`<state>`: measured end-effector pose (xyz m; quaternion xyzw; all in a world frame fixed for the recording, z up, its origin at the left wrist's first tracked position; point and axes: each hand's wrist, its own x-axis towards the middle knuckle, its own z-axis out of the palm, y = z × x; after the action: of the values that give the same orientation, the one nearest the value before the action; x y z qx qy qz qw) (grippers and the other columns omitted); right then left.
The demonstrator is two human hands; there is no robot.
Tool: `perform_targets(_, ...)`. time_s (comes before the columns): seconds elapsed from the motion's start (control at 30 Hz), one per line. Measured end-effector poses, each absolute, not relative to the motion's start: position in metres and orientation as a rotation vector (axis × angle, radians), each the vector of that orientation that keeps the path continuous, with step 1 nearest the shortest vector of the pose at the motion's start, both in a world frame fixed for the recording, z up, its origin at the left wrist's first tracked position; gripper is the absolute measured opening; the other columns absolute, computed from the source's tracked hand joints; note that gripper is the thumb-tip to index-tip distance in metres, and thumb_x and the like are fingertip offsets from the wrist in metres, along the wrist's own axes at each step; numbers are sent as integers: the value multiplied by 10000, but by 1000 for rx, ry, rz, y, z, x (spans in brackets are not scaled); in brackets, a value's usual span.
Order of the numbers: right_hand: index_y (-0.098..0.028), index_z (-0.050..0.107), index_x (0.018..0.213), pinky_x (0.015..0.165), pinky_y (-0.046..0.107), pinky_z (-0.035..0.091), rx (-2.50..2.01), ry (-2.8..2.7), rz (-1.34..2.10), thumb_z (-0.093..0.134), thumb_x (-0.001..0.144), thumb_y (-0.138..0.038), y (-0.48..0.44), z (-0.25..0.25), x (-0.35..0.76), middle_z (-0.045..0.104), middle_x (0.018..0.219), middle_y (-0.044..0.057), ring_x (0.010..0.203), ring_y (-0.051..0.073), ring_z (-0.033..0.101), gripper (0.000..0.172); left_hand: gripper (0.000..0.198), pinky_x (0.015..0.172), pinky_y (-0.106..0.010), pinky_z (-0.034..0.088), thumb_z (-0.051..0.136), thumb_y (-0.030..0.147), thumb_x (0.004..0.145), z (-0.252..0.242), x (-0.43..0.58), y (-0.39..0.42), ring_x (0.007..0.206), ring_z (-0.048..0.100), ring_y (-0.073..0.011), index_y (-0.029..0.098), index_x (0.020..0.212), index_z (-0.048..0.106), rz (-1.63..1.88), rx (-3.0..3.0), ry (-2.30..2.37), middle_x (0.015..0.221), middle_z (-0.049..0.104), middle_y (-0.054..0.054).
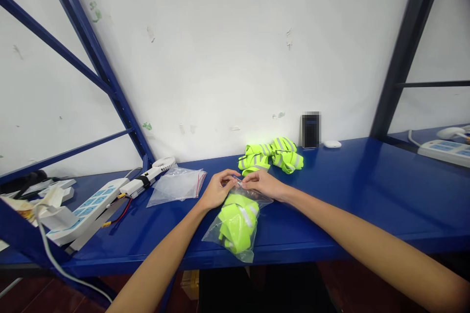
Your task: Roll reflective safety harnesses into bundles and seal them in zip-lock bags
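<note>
A clear plastic zip bag (211, 234) lies at the front edge of the blue table, its lower end reaching over the edge. Inside it is a bundled neon-yellow reflective strap (238, 222) with grey stripes. My left hand (219, 188) pinches the bag's top edge between thumb and fingers. Close beside it, my right hand (265, 184) pinches the same edge from the other side. Just behind my hands sit several more rolled yellow reflective straps (288, 159), partly covered by my fingers. To the left lies a stack of flat clear bags (176, 187) with red seal lines.
A white handheld fan (154, 171), a long power strip (93, 208) and a red-black cable (123, 211) lie on the left. A dark phone-like device (311, 130) leans on the wall near a white case (332, 144). Blue shelf posts (110, 78) frame the table (348, 195).
</note>
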<state>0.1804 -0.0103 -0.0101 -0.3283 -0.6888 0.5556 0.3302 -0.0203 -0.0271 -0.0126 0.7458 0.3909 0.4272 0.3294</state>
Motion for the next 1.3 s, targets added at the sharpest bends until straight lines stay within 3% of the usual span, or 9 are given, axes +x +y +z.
perform_targets(0.3,-139,663,664,451,212,301,-901,-1834,1312,675,712,-300,-15,-6,178,518,492,-36,446,76,419,168,445,702,-256,457,655,409,819,-16,-18,-26,751,633,-162,157,1172,557,1071,1814,983,814,691,-53)
perform_targets(0.5,-133,689,697,459,224,308,-898,-1776,1375,737,670,-367,-12,-13,178,534,515,-25,458,83,427,240,351,588,-221,365,611,453,833,-16,-17,-26,614,526,-113,108,789,658,981,1843,1033,706,641,-31)
perform_targets(0.77,-131,667,672,477,221,309,-952,-1745,1371,723,654,-300,-18,-7,175,549,533,-20,476,86,434,180,350,602,-223,355,582,441,858,-17,-18,-27,624,493,-112,108,806,675,985,1906,960,705,620,-26)
perform_targets(0.9,-147,625,640,458,214,274,-945,-1714,1426,694,659,-270,-19,-4,174,489,471,-52,445,74,389,142,341,609,-222,358,577,436,865,-18,-18,-28,642,494,-114,111,824,672,988,1924,937,724,617,-27)
perform_targets(1.1,-150,608,626,463,217,258,-943,-1729,1413,639,655,-228,-19,0,173,470,467,-60,452,72,381,88,342,642,-229,395,582,442,860,-17,-17,-29,689,548,-131,114,878,675,972,1893,932,793,656,-49)
perform_targets(1.3,-169,523,575,454,219,234,-921,-1810,1349,615,660,-237,-15,-4,170,421,460,-76,443,69,346,142,292,639,-224,390,625,412,828,-14,-14,-30,658,539,-117,121,811,651,997,1875,971,750,641,-25)
